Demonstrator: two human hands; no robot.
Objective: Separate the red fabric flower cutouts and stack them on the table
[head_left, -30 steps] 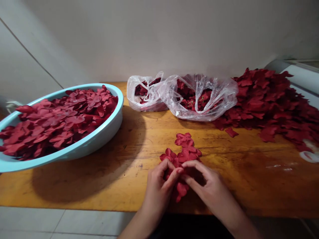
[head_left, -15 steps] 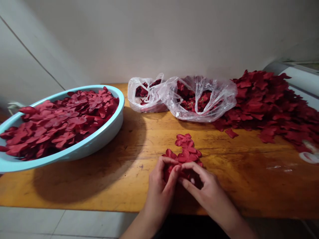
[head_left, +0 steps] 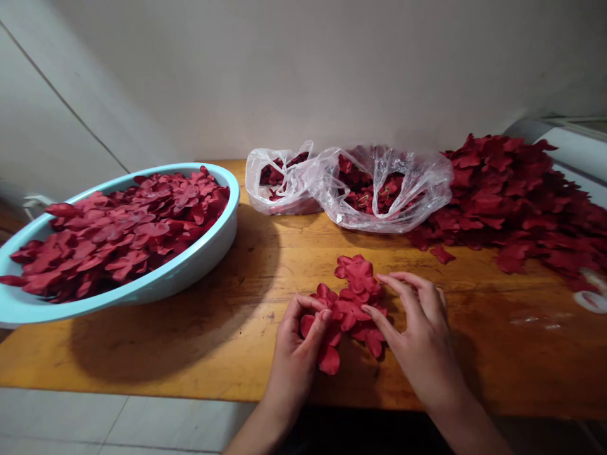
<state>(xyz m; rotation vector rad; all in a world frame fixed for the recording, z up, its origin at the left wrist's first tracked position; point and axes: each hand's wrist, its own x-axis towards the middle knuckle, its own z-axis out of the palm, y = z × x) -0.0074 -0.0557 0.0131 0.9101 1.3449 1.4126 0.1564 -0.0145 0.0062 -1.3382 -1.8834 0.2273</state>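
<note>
Small pile of red flowers [head_left: 353, 306] on the desk [head_left: 227, 360], midway along, toward the front edge. Left hand [head_left: 296, 347]: thumb and finger pinching one flower [head_left: 329, 359]. Right hand [head_left: 422, 328]: fingers spread at the pile's right side; contact unclear. Step, by the look: handling flowers singly. Next move would want a light pinch on one thin layer. Basin [head_left: 232, 205], left edge; plastic bags [head_left: 398, 221], back edge; big heap [head_left: 512, 196], back right corner.

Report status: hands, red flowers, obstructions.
Left hand pinching a red, petalled, cloth-like flower. Right hand open, fingertips at more such flowers. Nothing visible blocks either hand.
</note>
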